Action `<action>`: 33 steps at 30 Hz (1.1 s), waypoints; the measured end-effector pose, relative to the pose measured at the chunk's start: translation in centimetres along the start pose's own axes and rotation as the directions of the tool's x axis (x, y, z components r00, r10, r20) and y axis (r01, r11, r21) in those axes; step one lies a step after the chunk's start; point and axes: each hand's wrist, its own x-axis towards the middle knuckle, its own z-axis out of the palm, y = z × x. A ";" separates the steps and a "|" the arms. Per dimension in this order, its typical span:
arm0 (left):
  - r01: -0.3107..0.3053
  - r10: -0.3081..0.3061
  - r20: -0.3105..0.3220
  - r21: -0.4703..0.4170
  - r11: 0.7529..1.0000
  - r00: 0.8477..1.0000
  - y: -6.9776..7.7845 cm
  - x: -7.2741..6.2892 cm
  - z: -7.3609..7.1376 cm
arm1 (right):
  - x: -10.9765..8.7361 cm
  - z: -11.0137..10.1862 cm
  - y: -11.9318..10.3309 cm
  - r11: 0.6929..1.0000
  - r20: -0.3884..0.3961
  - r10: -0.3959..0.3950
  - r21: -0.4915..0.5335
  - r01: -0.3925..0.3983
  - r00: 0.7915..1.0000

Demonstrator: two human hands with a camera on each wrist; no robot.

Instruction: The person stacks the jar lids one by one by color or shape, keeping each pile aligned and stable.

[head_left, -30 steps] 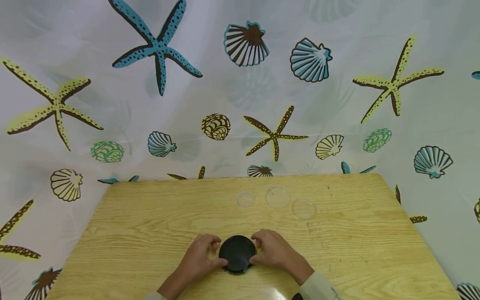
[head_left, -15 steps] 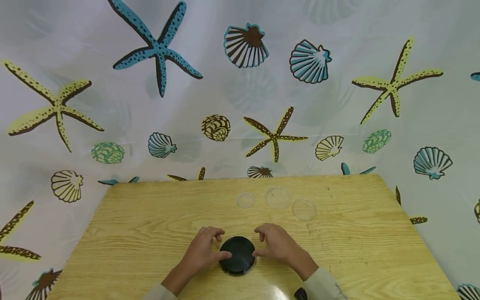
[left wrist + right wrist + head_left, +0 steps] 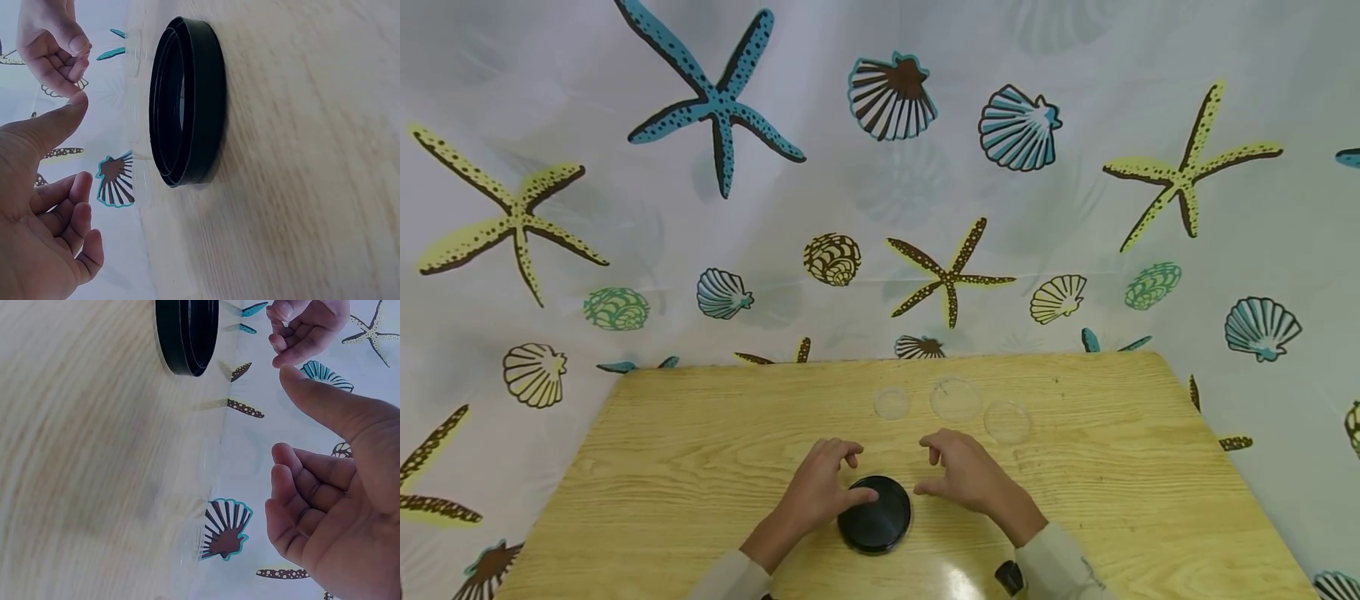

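Backdrop: one pale, whitish sheet (image 3: 820, 192), hung behind the table and visible along both its sides; faint horizontal crease, soft grey shadowing. Printed sea motifs, as follows:

- Starfish, blue with dark spots (image 3: 721, 104), large, upper left.
- Starfish, yellow (image 3: 517, 218), left; a second yellow starfish (image 3: 1182, 177), right.
- Starfish, brown with pale spots (image 3: 950, 275), centre, low.
- Scallops, assorted — a brown-and-teal one (image 3: 910, 80) and a blue-striped one (image 3: 1021, 132) at the top, others scattered.
- Rounded shells, green, one at left (image 3: 617, 309), one at right (image 3: 1153, 286).

Furniture: table (image 3: 700, 433), light yellowish wood-grain top, far corners slightly rounded, small dark marks towards the right.

Light: even, rather muted — one white glare spot (image 3: 958, 583) on the near tabletop.
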 end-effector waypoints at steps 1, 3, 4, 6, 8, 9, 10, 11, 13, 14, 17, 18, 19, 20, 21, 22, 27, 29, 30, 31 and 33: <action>0.001 -0.001 -0.001 -0.004 1.000 1.000 0.0 0.1 0.0 | 0.0 -0.2 0.0 1.000 -0.003 0.002 0.003 -0.002 1.000; 0.001 -0.001 -0.001 -0.008 1.000 1.000 0.1 0.3 0.0 | 0.1 -0.4 0.0 1.000 -0.009 0.008 0.021 -0.007 1.000; -0.004 0.004 -0.002 -0.007 1.000 1.000 0.1 0.4 -0.1 | 0.1 -0.6 -0.1 1.000 -0.012 0.009 0.029 -0.009 1.000; -0.012 0.012 0.000 -0.008 1.000 1.000 0.3 0.7 -0.1 | 0.2 -0.8 0.0 0.999 -0.020 0.007 0.037 -0.006 1.000; -0.015 0.015 0.003 -0.006 1.000 1.000 0.4 0.9 -0.2 | 0.2 -1.0 0.0 0.999 -0.026 0.008 0.033 -0.007 1.000; -0.016 0.016 0.004 -0.003 1.000 1.000 0.4 1.0 -0.2 | 0.2 -1.1 0.0 1.000 -0.027 0.007 0.028 -0.006 1.000; -0.017 0.017 0.002 0.001 1.000 1.000 0.5 1.2 -0.3 | 0.2 -1.2 0.0 1.000 -0.028 0.011 0.022 -0.011 1.000; -0.018 0.018 0.000 0.003 1.000 1.000 0.5 1.3 -0.3 | 0.3 -1.3 0.1 1.000 -0.029 0.017 0.019 -0.016 0.999; -0.024 0.024 -0.008 0.010 1.000 1.000 0.7 1.4 -0.3 | 0.3 -1.6 0.1 0.999 -0.032 0.030 0.016 -0.030 0.999; -0.029 0.030 -0.014 0.018 0.999 0.999 0.7 1.5 -0.4 | 0.3 -1.7 0.1 0.999 -0.035 0.038 0.017 -0.038 0.999; -0.044 0.045 -0.031 0.027 0.999 0.999 0.8 1.8 -0.5 | 0.4 -2.2 0.2 0.998 -0.049 0.053 0.029 -0.052 0.997; -0.046 0.047 -0.033 0.029 0.999 0.998 0.9 1.8 -0.5 | 0.4 -2.3 0.2 0.998 -0.054 0.055 0.029 -0.053 0.997; -0.047 0.048 -0.037 0.031 0.998 0.998 0.9 1.9 -0.6 | 0.4 -2.5 0.3 0.998 -0.059 0.055 0.027 -0.054 0.997; -0.047 0.048 -0.042 0.033 0.998 0.998 0.9 2.0 -0.7 | 0.5 -2.6 0.3 0.998 -0.060 0.059 0.028 -0.057 0.996; -0.048 0.050 -0.048 0.033 0.998 0.998 0.9 2.0 -0.7 | 0.5 -2.7 0.3 0.998 -0.060 0.062 0.031 -0.061 0.996; -0.048 0.050 -0.051 0.031 0.998 0.997 1.0 2.1 -0.8 | 0.5 -2.9 0.4 0.997 -0.061 0.067 0.036 -0.065 0.996; -0.048 0.050 -0.058 0.025 0.999 0.997 1.3 2.8 -0.7 | 0.7 -3.7 1.1 0.994 -0.064 0.102 0.049 -0.099 0.993; -0.053 0.053 -0.051 0.020 0.998 0.997 1.6 3.1 -0.7 | 0.8 -4.0 1.5 0.993 -0.070 0.114 0.038 -0.112 0.991; -0.058 0.059 -0.050 0.015 0.998 0.997 1.7 3.3 -0.6 | 0.8 -4.1 1.6 0.992 -0.072 0.121 0.033 -0.119 0.990; -0.066 0.067 -0.049 0.019 0.998 0.997 1.8 3.5 -0.6 | 0.9 -4.2 1.7 0.992 -0.076 0.123 0.022 -0.122 0.989; -0.072 0.072 -0.048 0.013 0.997 0.996 2.0 3.7 -0.6 | 1.0 -4.5 2.0 0.992 -0.079 0.125 0.003 -0.125 0.989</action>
